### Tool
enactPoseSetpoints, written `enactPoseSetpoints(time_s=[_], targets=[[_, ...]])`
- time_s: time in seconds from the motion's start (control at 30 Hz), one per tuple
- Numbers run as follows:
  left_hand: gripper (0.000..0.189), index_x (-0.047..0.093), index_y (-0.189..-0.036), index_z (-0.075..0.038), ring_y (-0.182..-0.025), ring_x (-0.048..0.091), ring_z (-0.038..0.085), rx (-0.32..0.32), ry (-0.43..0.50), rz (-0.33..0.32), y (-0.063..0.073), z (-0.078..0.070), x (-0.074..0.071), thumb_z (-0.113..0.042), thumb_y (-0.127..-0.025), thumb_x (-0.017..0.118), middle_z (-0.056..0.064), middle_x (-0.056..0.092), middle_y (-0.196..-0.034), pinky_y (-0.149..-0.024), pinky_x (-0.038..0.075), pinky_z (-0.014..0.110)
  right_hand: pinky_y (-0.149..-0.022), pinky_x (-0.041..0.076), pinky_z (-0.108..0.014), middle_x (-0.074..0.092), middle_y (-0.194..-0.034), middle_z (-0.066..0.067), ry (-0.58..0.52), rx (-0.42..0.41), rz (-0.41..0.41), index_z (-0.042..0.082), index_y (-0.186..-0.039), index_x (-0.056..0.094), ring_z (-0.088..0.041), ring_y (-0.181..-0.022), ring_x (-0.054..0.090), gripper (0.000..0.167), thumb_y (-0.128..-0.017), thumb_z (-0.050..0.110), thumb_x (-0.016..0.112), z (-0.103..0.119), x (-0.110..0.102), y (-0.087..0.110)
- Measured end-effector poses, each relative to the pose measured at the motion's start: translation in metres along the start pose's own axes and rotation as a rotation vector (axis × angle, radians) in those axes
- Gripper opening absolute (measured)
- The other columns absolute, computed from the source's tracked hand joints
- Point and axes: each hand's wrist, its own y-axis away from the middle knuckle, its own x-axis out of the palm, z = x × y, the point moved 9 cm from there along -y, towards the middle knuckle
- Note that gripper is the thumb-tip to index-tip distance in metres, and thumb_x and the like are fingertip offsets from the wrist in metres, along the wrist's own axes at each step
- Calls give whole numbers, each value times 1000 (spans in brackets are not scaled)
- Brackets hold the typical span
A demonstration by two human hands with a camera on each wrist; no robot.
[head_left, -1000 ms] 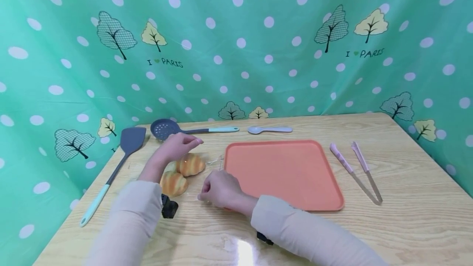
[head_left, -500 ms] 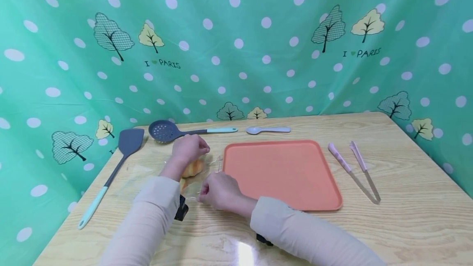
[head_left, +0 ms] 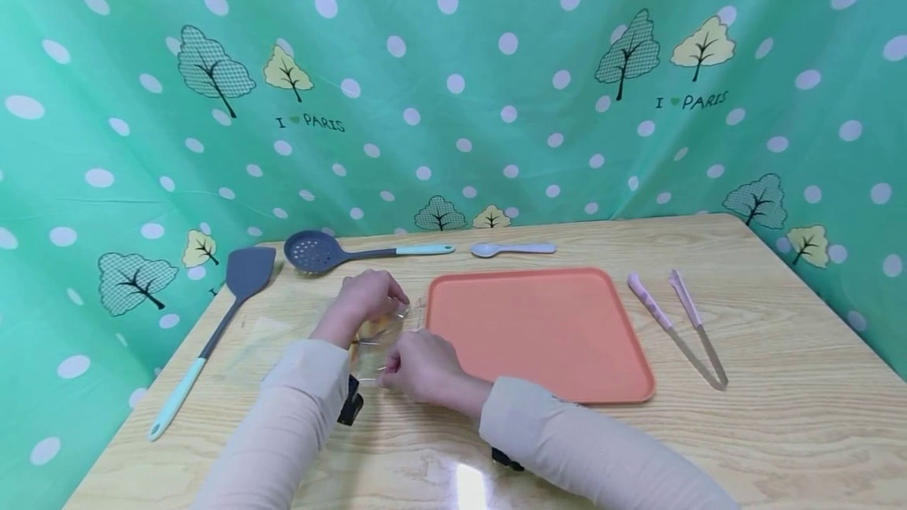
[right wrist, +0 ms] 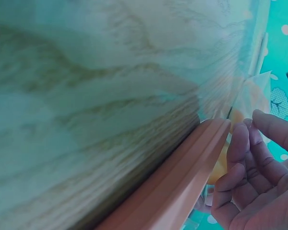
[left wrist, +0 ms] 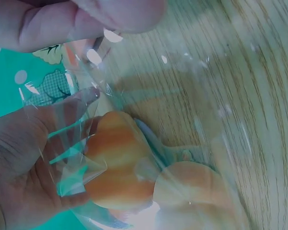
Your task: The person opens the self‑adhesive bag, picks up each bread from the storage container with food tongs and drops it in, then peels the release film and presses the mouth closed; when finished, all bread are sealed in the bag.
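Observation:
Two striped bread rolls, one croissant-like roll and a rounder roll, lie under clear plastic left of the tray. The plastic looks like a clear bag, with its edge near the tray. My left hand holds the bag's far side, and its fingers show through the film in the left wrist view. At the near corner my right hand pinches the bag's edge between thumb and fingertips; in its own wrist view the thumb tip meets the index. From above, my left hand covers much of the rolls.
The pink tray lies right beside my right hand. Tongs rest farther right. A spoon and a slotted skimmer lie along the back, and a spatula at the left. A polka-dot cloth hangs behind.
My left hand has moved right and slightly nearer, from above the rolls to the bag's edge, and a plastic fold now shows beneath it. My right hand has stayed put.

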Motion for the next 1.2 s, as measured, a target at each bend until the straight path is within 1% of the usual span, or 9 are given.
enactPoseSetpoints(time_s=[0.13, 0.3, 0.47, 0.63, 0.77, 0.83, 0.93, 1.07, 1.2], targets=[[10, 82, -94, -16, -100, 67, 29, 0, 14, -5, 0, 0, -1, -13, -92, 73, 1, 77, -96, -103, 37, 68, -53, 41, -23, 56, -58, 17, -10, 5, 4, 24, -59, 70, -2, -60, 50, 31, -86, 28, 83, 0, 0, 0], [9, 80, -88, -15, -96, 65, 28, -9, -3, -10, 0, 4, -4, -14, -92, 72, -1, 74, -89, -102, 38, 65, -54, 42, -23, 57, -62, 16, -10, -9, 0, 24, -63, 71, -3, -61, 51, 27, -88, 28, 82, 1, -1, 0], [9, 77, -85, -14, -91, 64, 25, -2, 10, -24, -1, 8, -9, -13, -92, 71, -1, 73, -86, -99, 40, 63, -54, 42, -23, 58, -66, 16, -9, -27, -10, 25, -68, 72, -3, -62, 51, 22, -89, 29, 81, 3, -2, 0], [10, 77, -88, -12, -88, 66, 23, 27, 46, -52, 1, 11, -18, -15, -94, 70, 2, 75, -93, -91, 50, 52, -52, 41, -23, 55, -64, 14, -26, -26, -15, 24, -71, 69, -5, -58, 50, 23, -91, 28, 79, 4, -4, 0], [11, 77, -93, -8, -90, 67, 25, 25, 106, -68, 5, 14, -29, -16, -97, 69, 8, 76, -101, -86, 53, 47, -52, 41, -23, 58, -68, 14, -40, -29, -24, 24, -74, 68, -4, -58, 50, 21, -94, 27, 76, 5, -8, 2], [13, 77, -96, -6, -90, 67, 25, 14, 144, -68, 7, 17, -33, -15, -98, 68, 9, 76, -101, -85, 53, 45, -52, 42, -23, 59, -70, 14, -56, -24, -28, 22, -75, 69, -4, -59, 51, 20, -94, 26, 76, 4, -10, 2], [14, 76, -97, -3, -86, 66, 23, 8, 198, -82, 11, 20, -39, -14, -99, 66, 8, 74, -95, -80, 54, 41, -54, 43, -23, 58, -69, 14, -72, -13, -37, 22, -76, 70, -3, -60, 52, 19, -94, 26, 76, 3, -14, 2], [15, 75, -98, -1, -86, 66, 25, 14, 247, -103, 16, 27, -47, -13, -99, 66, 9, 74, -93, -79, 53, 40, -55, 42, -22, 57, -66, 15, -87, -8, -53, 22, -76, 68, -2, -61, 51, 20, -93, 27, 77, 2, -17, 0], [18, 75, -104, 1, -94, 67, 30, 11, 281, -111, 21, 33, -56, -14, -101, 64, 13, 74, -99, -83, 54, 45, -55, 42, -21, 57, -67, 15, -112, -21, -71, 22, -75, 66, -1, -61, 51, 22, -91, 29, 79, 3, -21, -1]])
